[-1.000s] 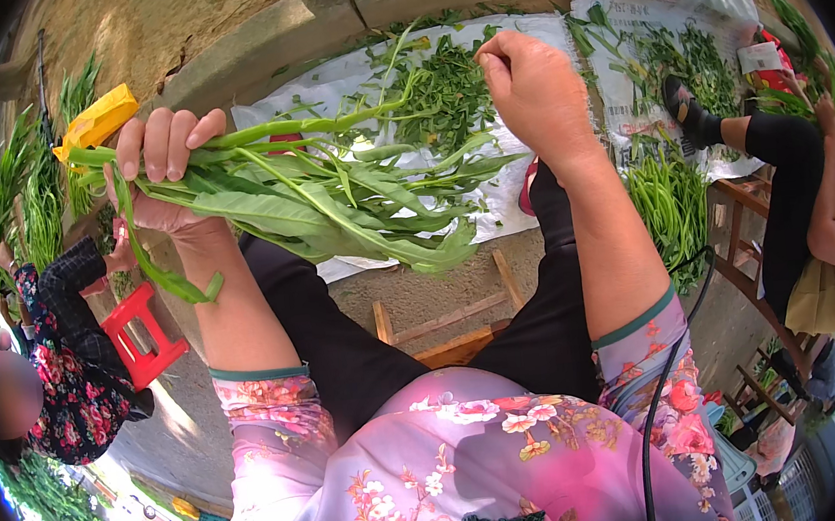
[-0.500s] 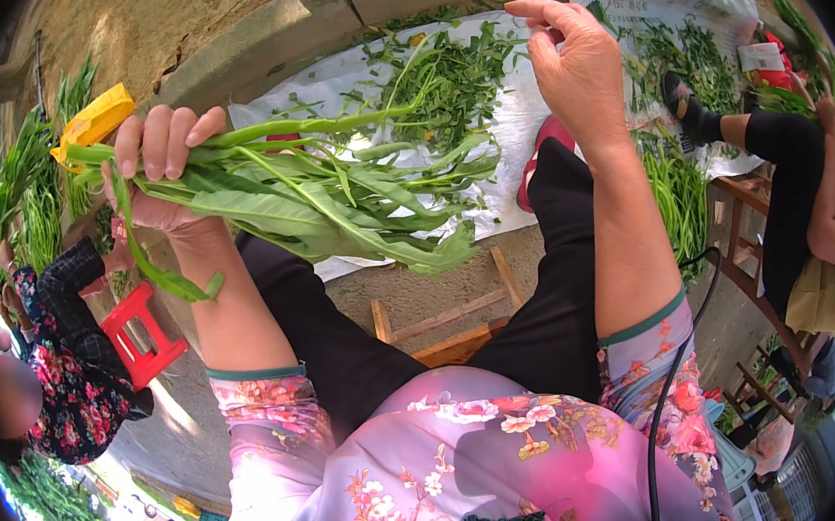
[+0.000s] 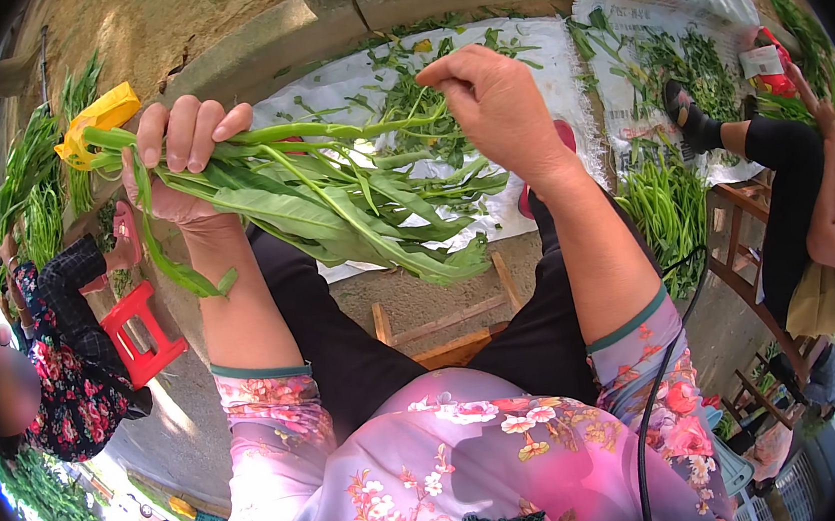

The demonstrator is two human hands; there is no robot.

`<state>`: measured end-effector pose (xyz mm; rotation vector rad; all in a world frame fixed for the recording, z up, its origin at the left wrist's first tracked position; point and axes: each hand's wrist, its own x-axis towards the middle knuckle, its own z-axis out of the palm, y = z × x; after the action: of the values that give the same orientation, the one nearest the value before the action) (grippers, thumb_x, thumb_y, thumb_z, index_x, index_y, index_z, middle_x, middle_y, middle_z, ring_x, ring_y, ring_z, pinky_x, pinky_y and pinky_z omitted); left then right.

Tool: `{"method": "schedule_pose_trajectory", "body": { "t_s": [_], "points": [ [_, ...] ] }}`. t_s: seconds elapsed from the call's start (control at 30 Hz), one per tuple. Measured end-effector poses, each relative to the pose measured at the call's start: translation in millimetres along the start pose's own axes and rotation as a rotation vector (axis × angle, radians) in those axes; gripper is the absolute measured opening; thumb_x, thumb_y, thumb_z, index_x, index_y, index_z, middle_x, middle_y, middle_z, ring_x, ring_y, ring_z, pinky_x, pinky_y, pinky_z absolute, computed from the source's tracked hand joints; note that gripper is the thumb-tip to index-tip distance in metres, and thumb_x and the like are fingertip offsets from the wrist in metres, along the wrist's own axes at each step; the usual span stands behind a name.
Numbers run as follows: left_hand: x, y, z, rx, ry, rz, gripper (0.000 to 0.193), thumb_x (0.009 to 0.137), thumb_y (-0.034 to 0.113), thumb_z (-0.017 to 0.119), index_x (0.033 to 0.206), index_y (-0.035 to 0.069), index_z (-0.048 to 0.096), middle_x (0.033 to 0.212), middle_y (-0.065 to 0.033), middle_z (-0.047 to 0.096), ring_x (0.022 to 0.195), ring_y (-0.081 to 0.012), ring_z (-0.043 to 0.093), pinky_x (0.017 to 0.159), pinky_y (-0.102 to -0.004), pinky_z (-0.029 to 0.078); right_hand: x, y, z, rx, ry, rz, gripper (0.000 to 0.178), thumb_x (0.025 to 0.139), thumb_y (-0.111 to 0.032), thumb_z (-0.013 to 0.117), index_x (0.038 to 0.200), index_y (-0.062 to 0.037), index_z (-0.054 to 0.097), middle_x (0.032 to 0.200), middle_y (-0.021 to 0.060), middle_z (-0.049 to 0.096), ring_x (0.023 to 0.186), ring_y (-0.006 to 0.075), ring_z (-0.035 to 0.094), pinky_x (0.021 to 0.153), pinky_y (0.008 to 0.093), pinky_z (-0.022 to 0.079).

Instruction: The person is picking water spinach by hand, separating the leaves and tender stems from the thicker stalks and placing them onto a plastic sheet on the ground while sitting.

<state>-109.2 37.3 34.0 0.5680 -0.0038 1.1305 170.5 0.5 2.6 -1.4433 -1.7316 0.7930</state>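
A bunch of water spinach (image 3: 322, 204), with long narrow leaves and pale green stems, lies across my left hand (image 3: 185, 160). Its fingers are wrapped round the stem end, and the leaves point to the right. A bent leaf hangs down over my left wrist. My right hand (image 3: 493, 107) is at the far end of one long stem, its thumb and fingers drawn together beside the tip. Whether that tip is between the fingers is hidden. Beyond the bunch, loose cut greens (image 3: 421, 89) are scattered on a white sheet (image 3: 321, 89).
A yellow bag (image 3: 102, 115) shows behind my left hand. More greens (image 3: 669, 211) lie in a heap at the right. One person (image 3: 818, 192) sits at the right, another (image 3: 66, 365) at the left near a red stool (image 3: 143, 332). A concrete kerb (image 3: 256, 40) borders the sheet.
My right hand has come left and down, from above the sheet to the far stem tip. My left hand has shifted slightly right with the bunch still in it.
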Motion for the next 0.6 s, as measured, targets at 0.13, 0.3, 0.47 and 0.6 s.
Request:
{"method": "schedule_pose_trajectory", "body": {
  "t_s": [0.13, 0.3, 0.47, 0.6],
  "points": [
    [0, -3, 2, 0.008, 0.0, -0.008, 0.018, 0.083, 0.027, 0.064, 0.071, 0.018, 0.054, 0.065, 0.0068, 0.043, 0.062, -0.0071, 0.041, 0.077, -0.0278, 0.032, -4, -1, 11, -0.003, -0.081, 0.009, 0.012, 0.083, -0.005, 0.063, 0.093, -0.0025, 0.069, 0.083, 0.009, 0.064, 0.069, 0.019, 0.061, 0.065, 0.0285, 0.048],
    [4, -8, 5, 0.006, -0.045, -0.035, 0.018, 0.085, 0.029, 0.061, 0.072, 0.018, 0.054, 0.065, 0.007, 0.043, 0.063, -0.0068, 0.041, 0.078, -0.0282, 0.032, -7, -2, 20, 0.017, -0.105, 0.05, 0.012, 0.084, -0.012, 0.062, 0.09, -0.0064, 0.071, 0.084, 0.0098, 0.063, 0.076, 0.0264, 0.062, 0.069, 0.0351, 0.05],
    [5, -7, 7, 0.016, -0.065, -0.049, 0.019, 0.086, 0.03, 0.06, 0.072, 0.019, 0.053, 0.066, 0.0072, 0.043, 0.064, -0.0065, 0.041, 0.079, -0.0284, 0.032, -7, -6, 20, 0.027, -0.141, 0.017, 0.011, 0.084, -0.012, 0.062, 0.089, -0.008, 0.071, 0.083, 0.0096, 0.063, 0.077, 0.0272, 0.062, 0.07, 0.036, 0.05],
    [4, -7, 7, 0.003, -0.061, -0.048, 0.02, 0.086, 0.03, 0.06, 0.072, 0.019, 0.052, 0.066, 0.0073, 0.043, 0.064, -0.0063, 0.041, 0.079, -0.0286, 0.032, -7, -7, 19, 0.01, -0.161, -0.055, 0.01, 0.082, -0.006, 0.064, 0.09, -0.0057, 0.07, 0.083, 0.0095, 0.063, 0.075, 0.0245, 0.062, 0.068, 0.0327, 0.05]
  ]
}}
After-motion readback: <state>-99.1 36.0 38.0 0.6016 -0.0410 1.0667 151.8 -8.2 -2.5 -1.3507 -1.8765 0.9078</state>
